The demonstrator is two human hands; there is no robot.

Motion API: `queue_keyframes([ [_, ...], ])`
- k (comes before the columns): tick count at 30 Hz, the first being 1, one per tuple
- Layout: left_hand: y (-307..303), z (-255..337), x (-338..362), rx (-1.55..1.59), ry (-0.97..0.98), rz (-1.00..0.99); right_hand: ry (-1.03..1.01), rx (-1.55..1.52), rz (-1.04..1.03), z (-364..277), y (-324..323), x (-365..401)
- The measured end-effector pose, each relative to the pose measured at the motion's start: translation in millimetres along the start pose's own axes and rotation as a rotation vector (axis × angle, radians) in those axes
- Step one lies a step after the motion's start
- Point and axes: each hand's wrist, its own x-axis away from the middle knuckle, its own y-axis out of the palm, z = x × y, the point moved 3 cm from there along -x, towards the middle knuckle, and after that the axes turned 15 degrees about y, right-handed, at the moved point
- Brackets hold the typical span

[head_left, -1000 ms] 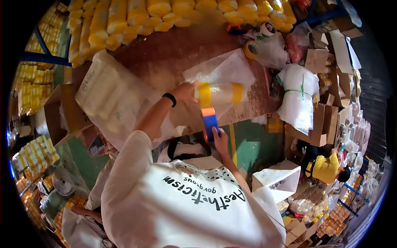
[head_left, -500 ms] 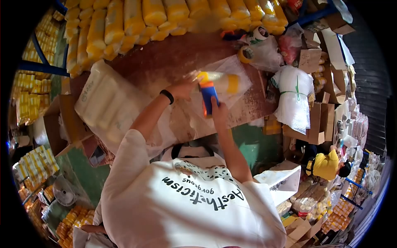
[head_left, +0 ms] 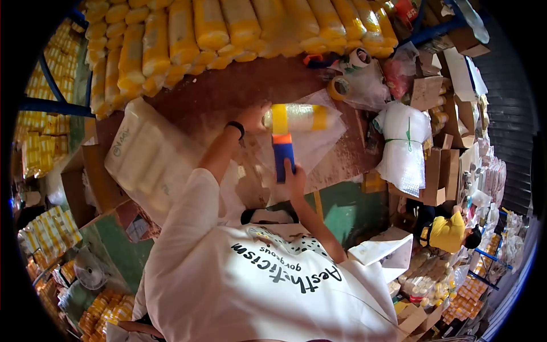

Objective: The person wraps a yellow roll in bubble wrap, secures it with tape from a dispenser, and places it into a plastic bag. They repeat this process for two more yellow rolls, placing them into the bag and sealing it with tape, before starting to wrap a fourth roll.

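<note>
My right hand is wrapped round a blue tape dispenser with an orange top edge, held just below the near side of a bubble-wrapped roll. Yellow tape bands circle the roll near both ends. At its left end, my left hand, with a black wristband above it, grips the roll; the fingertips are partly hidden. Under the roll, clear bubble-wrap sheets lie on the reddish-brown table.
Yellow-taped rolls are stacked along the far edge. A large plastic-wrapped pack lies at left. Tape rolls and another dispenser sit at far right, near a tied bubble-wrap bundle. A person in yellow is at right.
The tape dispenser has moved down towards me from the roll's left tape band, which now shows fully. My left hand has settled at the roll's left end.
</note>
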Motion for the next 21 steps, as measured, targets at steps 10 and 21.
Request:
queue_keyframes([
  [10,-47.5,9.1,-18.3,0.400,-0.229,-0.354,-0.004,0.132,0.033,-28.7,0.8,-76.2],
  [21,-29.0,-42.1,-19.9,-0.076,-0.162,-0.130,-0.133,0.117,0.023,-88.9,29.1,-105.6],
])
